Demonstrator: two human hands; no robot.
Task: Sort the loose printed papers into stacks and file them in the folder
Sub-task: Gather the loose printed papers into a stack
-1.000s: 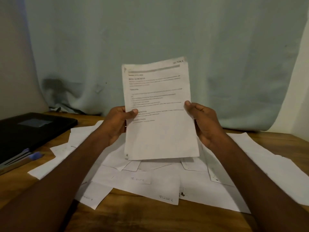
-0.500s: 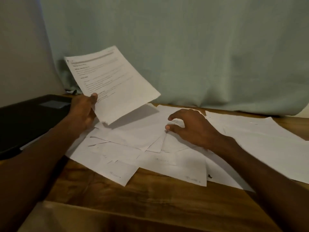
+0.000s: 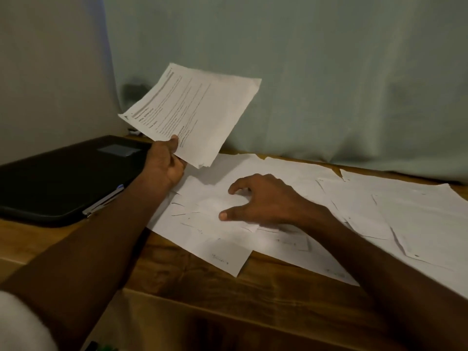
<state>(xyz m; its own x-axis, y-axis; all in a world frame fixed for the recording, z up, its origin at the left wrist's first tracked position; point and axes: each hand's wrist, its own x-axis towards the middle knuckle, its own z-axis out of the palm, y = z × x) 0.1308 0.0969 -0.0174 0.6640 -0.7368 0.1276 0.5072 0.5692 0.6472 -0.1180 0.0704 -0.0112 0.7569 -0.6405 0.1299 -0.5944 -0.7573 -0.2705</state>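
Holding one printed sheet [image 3: 192, 115] up off the desk [image 3: 202, 287], you are pinching its near edge between thumb and fingers of your left hand [image 3: 164, 165], with the page tilted and its far corner hanging free in the air above the pile. Your right hand [image 3: 258, 198] is hovering over or just touching the loose papers [image 3: 316, 211], fingers spread and curved, gripping nothing that I can make out. Judging by the spread, you are sitting early in the job: the papers are lying overlapped and fanned across the desk, no squared stack is showing anywhere, and the black folder [image 3: 58, 178] is lying closed at your left with a pen [image 3: 103, 201] against its near edge. Sorting, stacking and filing are all waiting. Several sheets are reaching close to the front edge of the desk, so a careless sweep could be pushing them over. Bare wood is showing between the folder and the pile and along the front, which looks like the likeliest room for starting a stack
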